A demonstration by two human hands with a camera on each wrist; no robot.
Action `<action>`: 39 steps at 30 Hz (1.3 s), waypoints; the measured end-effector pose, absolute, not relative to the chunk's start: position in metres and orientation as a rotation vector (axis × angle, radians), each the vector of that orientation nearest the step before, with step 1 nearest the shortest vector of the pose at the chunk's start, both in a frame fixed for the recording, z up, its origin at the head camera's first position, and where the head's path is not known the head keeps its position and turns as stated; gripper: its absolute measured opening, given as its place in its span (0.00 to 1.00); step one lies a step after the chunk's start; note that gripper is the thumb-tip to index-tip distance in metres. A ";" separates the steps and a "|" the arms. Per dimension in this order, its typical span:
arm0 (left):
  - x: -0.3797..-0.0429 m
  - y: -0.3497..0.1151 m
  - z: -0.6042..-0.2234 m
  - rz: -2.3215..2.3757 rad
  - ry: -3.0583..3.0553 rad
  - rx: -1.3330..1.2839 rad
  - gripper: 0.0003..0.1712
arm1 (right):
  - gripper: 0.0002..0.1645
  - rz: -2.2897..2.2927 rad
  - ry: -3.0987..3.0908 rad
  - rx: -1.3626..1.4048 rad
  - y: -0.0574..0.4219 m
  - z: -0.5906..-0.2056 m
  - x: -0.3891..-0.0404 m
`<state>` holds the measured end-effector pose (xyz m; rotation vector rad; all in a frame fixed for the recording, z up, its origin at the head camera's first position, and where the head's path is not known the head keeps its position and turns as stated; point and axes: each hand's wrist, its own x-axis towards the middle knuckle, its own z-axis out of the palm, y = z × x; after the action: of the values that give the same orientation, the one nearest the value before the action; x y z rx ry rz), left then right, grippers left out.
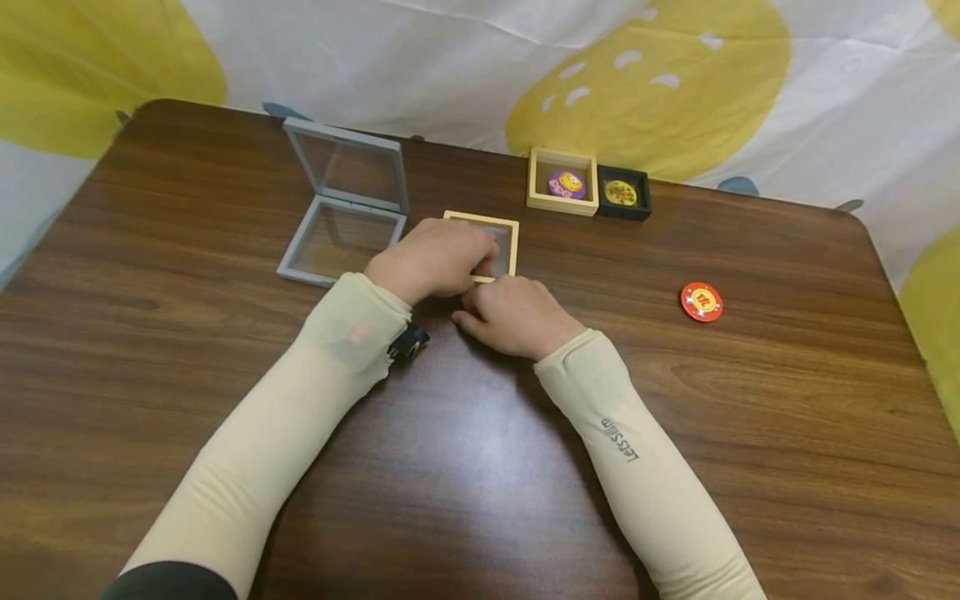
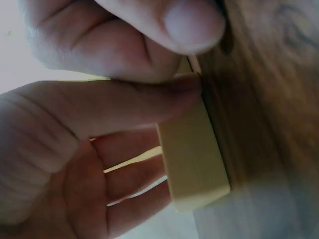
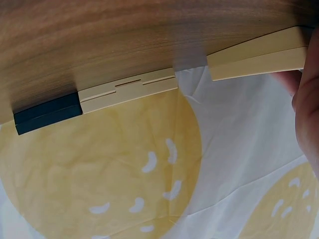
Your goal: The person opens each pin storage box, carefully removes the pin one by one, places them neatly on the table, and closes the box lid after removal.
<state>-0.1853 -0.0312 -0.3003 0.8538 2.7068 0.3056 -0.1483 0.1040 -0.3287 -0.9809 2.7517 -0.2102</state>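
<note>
A pale-yellow display frame [image 1: 514, 242] with a clear pane lies shut on the table. My left hand [image 1: 435, 257] reaches over its left part and grips it; in the left wrist view the thumb [image 2: 134, 102] presses the near side wall [image 2: 192, 154] and the other fingers extend behind it. At its near edge my right hand [image 1: 517, 315] holds on with curled fingers, its thumb [image 2: 194, 25] close to the left thumb. The exact contact of the right fingertips is hidden. Just left of my left hand stands a grey display frame [image 1: 303, 242], hinged wide open.
Near the back edge, a yellow frame [image 1: 562, 207] holds a purple round badge [image 1: 567, 185]. Beside it a black frame [image 1: 636, 213] holds a gold round piece [image 1: 621, 193]. A red round chip [image 1: 702, 302] lies right on the table [image 1: 787, 400]. A patterned curtain [image 1: 450, 50] hangs behind.
</note>
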 end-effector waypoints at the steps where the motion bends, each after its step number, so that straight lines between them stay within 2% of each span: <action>1: -0.185 -0.032 -0.301 0.310 2.714 0.862 0.09 | 0.19 -0.209 2.751 -0.979 0.104 -0.329 -0.148; 6: -0.185 -0.031 -0.304 0.331 2.752 0.897 0.05 | 0.18 -0.201 2.752 -0.949 0.103 -0.329 -0.148; 25: -0.181 -0.031 -0.307 0.278 2.764 0.846 0.06 | 0.18 -0.207 2.745 -0.958 0.103 -0.330 -0.147; 31: -0.183 -0.030 -0.306 0.307 2.758 0.877 0.09 | 0.19 -0.210 2.750 -0.974 0.104 -0.330 -0.148; 39: -0.184 -0.030 -0.305 0.281 2.758 0.954 0.06 | 0.18 -0.190 2.752 -0.961 0.103 -0.329 -0.149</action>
<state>-0.1839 -0.0301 -0.3053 0.9538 2.7585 0.2811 -0.1492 0.1030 -0.3294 -0.9610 2.7520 -0.1902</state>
